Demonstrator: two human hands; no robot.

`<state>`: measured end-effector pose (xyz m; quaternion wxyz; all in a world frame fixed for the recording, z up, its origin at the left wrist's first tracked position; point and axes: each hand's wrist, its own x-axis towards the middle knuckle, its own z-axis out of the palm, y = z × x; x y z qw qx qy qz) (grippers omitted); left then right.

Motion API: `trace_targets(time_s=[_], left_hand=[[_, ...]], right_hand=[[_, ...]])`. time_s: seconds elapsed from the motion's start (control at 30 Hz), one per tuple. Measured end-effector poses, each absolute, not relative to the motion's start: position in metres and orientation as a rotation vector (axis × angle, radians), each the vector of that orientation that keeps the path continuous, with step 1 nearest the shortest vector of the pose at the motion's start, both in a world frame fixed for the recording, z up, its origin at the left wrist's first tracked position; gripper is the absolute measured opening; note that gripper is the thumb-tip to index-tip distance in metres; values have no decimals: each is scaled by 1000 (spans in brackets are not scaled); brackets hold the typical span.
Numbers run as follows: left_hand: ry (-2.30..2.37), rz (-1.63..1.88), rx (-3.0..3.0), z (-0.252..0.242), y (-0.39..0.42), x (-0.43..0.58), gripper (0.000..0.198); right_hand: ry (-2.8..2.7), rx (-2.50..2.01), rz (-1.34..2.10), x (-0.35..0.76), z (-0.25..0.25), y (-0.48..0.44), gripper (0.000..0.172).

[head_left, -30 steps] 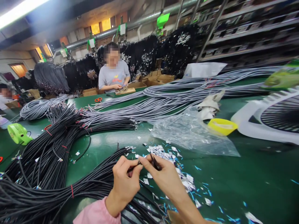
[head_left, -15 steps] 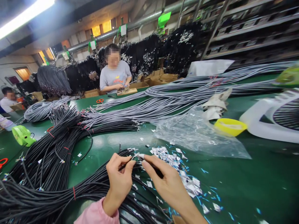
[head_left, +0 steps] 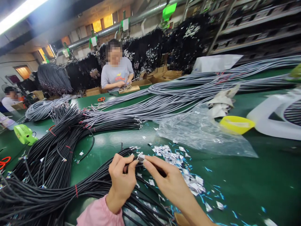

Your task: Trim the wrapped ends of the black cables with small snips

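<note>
My left hand, coming out of a pink sleeve, is closed in a pinch around a black cable close to its stripped end. Facing it, my right hand pinches the silvery-white tip of that cable between thumb and forefinger. The fingertips of both hands nearly meet, and they hide much of the cable end. Under and left of my hands runs a bundle of black cables, tied with a red band. A pile of silvery foil scraps and blue bits lies just right of the hands.
Grey cables stretch across the green table. A clear plastic bag, a yellow bowl and a white fan stand at right. A small green fan is at left. A co-worker sits across the table.
The view has shifted slightly. The silvery-white tip stands up a little more between my fingers. Both hands keep their pinch in nearly the same place.
</note>
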<state>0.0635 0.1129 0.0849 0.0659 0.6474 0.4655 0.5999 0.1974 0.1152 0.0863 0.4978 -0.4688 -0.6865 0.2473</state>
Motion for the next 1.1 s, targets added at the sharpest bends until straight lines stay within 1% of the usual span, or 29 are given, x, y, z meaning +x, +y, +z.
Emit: trace_targets(time_s=[0.1,0.17,0.23,0.27,0.33,0.47,0.57,0.67,0.77,0.9,0.97,1.03,1.1], left_hand=[[1384,1682,1802,88,115,64,16],[1339,1537,1649,89,118,63,28],[1285,1431,1555,89,121,61,42],[1268,1410,1540,89,122,60,45],[1264,1422,1525,90,122,59,42],[1311,1516,1605,93,115,61,16],[1323,1544,1696,94,112,64,13],[1301,1490,1672,93,112,65,9],[1257,1425,1650,90,114,65,14],[1136,1295,1649,89,117,61,40],[1100,1228,1651,91,118,58,48],[1098,1206,1658,94,118,57,46],[1153,1240,1706,98,116,56,35]], right_hand=[[-1604,-1202,457,195,86,115,35],[-1571,-1231,422,195,85,116,35],[-1521,-1244,461,196,86,118,33],[-1480,-1245,498,197,87,119,31],[-1400,-1237,575,197,89,120,31],[-1393,-1218,654,195,93,117,32],[-1405,-1210,708,194,91,115,29],[-1388,-1207,731,196,87,116,27],[-1356,-1220,743,199,82,118,24],[-1337,-1232,769,199,81,120,20],[-1337,-1224,778,199,83,120,20],[-1309,-1229,767,200,87,121,26],[-1275,-1231,741,202,92,122,33]])
